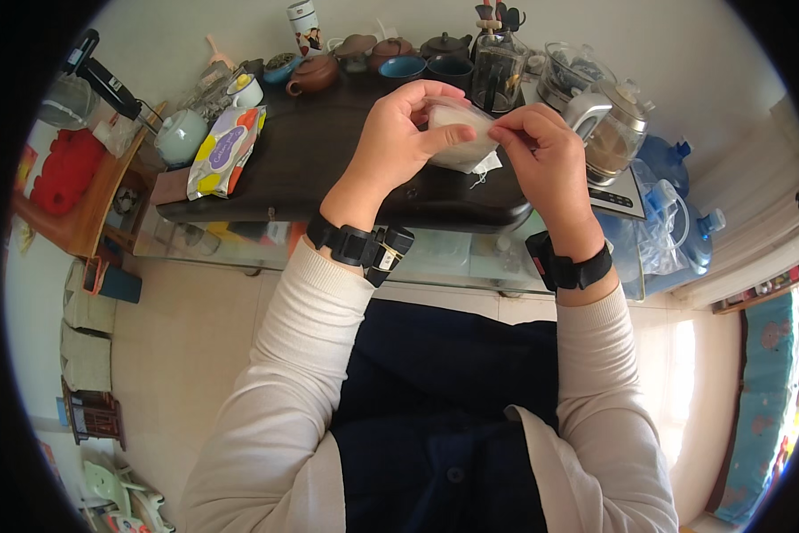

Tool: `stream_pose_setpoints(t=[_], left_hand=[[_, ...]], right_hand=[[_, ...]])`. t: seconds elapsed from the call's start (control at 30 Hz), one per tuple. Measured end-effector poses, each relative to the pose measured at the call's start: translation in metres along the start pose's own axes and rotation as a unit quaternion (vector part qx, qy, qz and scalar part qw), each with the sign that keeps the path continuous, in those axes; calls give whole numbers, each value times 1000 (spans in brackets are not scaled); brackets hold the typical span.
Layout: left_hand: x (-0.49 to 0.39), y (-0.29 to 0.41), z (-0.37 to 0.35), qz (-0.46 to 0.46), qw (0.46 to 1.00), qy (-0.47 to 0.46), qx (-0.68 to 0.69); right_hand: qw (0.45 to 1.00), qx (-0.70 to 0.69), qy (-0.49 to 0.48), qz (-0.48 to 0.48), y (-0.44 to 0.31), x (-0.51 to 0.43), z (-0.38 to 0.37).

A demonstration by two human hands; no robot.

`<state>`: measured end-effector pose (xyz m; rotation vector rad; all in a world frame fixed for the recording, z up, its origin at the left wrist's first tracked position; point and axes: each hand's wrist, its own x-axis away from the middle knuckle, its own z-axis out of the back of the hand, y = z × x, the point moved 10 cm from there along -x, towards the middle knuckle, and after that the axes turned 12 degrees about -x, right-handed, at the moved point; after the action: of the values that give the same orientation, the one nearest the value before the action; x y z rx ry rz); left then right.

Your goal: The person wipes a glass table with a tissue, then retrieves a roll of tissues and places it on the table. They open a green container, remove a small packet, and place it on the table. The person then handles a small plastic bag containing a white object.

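My left hand [406,136] grips a clear plastic bag [462,133] with whitish contents, its thumb across the near face. The fingertips of my right hand [539,146] pinch the bag's right edge. Both hands are raised over a dark tea tray [346,166]. A small white piece with a thin string [487,163] shows just below the bag; whether it hangs from the bag or lies on the tray, I cannot tell. A cotton pad packet [226,150] lies on the left end of the tray.
Brown clay teapots [315,73], blue-lined bowls [402,68] and a glass pitcher [499,73] stand along the back. A glass kettle [612,133] is at the right, near large blue water bottles [696,243]. A pale teapot [181,138] stands at the left.
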<state>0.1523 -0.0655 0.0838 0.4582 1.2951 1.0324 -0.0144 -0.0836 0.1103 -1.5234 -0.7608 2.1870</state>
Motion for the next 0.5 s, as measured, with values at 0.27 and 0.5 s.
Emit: stream_pose_setpoints(t=[0.27, 0.5], left_hand=[[3, -2, -4, 39, 997, -33, -50], [2, 17, 9, -27, 997, -4, -74]], right_hand=[[999, 21, -10, 27, -3, 1, -2], [998, -31, -53, -15, -8, -1, -10]])
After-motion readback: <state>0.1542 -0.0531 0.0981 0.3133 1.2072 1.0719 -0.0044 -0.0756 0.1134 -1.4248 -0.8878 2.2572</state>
